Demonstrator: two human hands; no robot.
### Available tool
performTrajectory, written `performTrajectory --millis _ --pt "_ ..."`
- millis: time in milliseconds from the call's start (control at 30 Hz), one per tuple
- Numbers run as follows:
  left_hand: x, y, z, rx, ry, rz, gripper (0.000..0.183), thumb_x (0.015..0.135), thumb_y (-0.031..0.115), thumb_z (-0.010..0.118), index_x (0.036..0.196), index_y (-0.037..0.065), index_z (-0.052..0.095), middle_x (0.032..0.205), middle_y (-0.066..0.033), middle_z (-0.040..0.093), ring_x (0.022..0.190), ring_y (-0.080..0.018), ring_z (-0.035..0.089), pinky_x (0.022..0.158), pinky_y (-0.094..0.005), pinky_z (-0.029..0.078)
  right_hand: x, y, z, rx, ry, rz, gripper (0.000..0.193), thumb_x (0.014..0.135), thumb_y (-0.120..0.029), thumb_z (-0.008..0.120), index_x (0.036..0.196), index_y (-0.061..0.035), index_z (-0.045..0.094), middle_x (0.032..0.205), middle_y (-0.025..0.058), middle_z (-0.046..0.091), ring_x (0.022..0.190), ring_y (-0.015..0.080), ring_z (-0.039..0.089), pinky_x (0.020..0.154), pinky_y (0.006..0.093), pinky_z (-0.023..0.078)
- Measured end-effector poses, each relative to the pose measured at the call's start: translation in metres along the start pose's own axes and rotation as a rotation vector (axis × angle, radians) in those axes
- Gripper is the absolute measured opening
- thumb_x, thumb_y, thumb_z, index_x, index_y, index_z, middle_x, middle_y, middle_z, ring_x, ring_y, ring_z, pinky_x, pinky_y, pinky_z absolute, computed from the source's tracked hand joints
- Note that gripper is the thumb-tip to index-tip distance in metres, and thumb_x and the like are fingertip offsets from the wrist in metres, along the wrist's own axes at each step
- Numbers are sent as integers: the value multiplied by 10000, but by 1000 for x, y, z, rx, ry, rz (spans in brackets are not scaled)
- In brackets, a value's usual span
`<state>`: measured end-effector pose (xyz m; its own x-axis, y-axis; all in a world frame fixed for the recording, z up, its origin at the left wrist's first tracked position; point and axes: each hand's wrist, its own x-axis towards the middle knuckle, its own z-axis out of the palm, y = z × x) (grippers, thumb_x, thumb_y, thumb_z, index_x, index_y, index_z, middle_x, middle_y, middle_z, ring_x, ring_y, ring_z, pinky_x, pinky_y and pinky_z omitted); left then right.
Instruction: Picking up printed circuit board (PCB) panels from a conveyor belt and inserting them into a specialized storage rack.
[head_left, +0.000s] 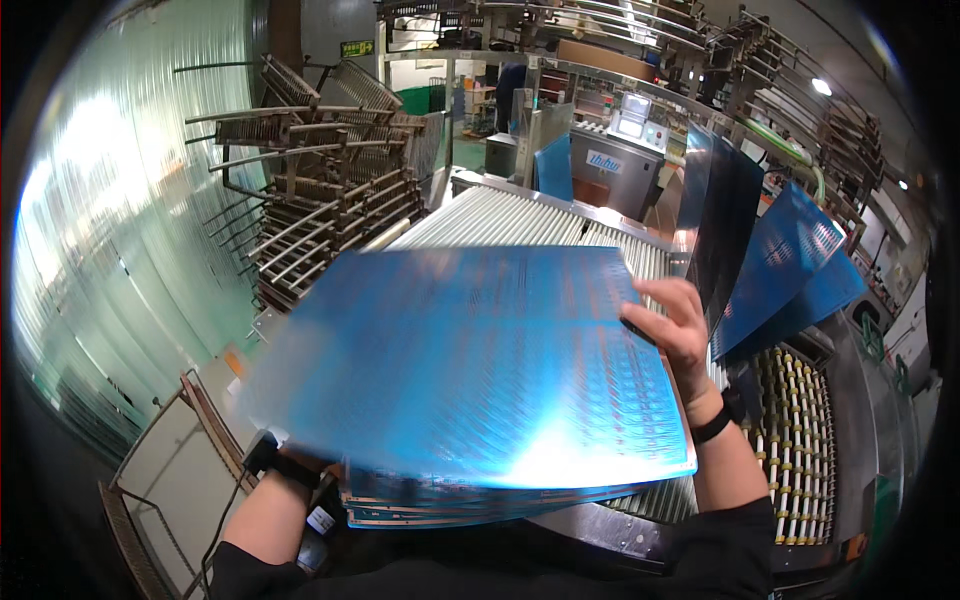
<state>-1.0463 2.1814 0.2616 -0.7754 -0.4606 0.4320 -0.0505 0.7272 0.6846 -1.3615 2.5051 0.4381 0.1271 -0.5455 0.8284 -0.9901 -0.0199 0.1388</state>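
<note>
A large blue circuit panel (pixel 480 350) with fine copper-toned lines spreads in front of me, its left side blurred and a bright glare near its front edge. Under it lies a stack of similar panels (pixel 430 512), their edges showing at the front. My right hand (pixel 682 325) is at the panel's right edge, closed on it with the thumb over the top face; some fingers are partly hidden. At the lower left, my left hand (pixel 318 458) reaches beneath the panel's near left corner. The panel hides its fingers.
Behind the panel runs a roller conveyor (pixel 490 222). More blue panels (pixel 785 265) stand tilted at the right, above a bed of yellow-and-white rollers (pixel 800 440). Metal racks (pixel 330 180) are piled at the left, near a translucent strip curtain (pixel 130 220). A grey machine (pixel 615 165) stands farther back.
</note>
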Motion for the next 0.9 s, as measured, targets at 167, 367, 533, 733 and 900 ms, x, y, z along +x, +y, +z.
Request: performTrajectory --millis 167,367,533,733,900 --pt "0 -19 -2 -1594 -105 -650 769 1014 677 316 1509 100 434 1449 -116 551 1277 -278 568 1073 -442 465 -114 21 17 -73 -261 264 377 789 -132 721 1164 -169 730 993 95 678 914 299 643 801 402 524" --pt "0 -25 -1 -1572 -118 -755 727 1030 624 364 1448 46 503 1295 -158 664 1134 -286 676 945 -413 566 -150 21 22 -5 -480 316 461 803 -108 719 1262 -100 672 920 114 683 845 308 650 760 384 522" --pt "7 -24 -5 -1752 -443 -559 673 1054 574 357 1382 14 537 1227 -145 683 1021 -221 701 883 -381 587 -161 17 9 896 -373 1139 512 934 -96 659 1419 -3 526 1136 133 715 1044 255 679 918 344 530" --pt "14 16 13 -1326 116 -790 596 1080 497 357 1386 18 533 1247 -148 674 1074 -233 688 937 -367 564 -151 21 2 1460 -168 1463 531 913 -169 702 1386 6 535 1180 103 680 1043 170 656 932 298 508" --pt "9 8 10 -1447 7 -744 549 1067 455 426 1350 5 565 1256 -168 669 1071 -265 688 956 -406 556 -162 25 24 1097 -71 1417 489 953 -111 663 1395 14 496 1011 74 694 901 127 656 840 281 526"
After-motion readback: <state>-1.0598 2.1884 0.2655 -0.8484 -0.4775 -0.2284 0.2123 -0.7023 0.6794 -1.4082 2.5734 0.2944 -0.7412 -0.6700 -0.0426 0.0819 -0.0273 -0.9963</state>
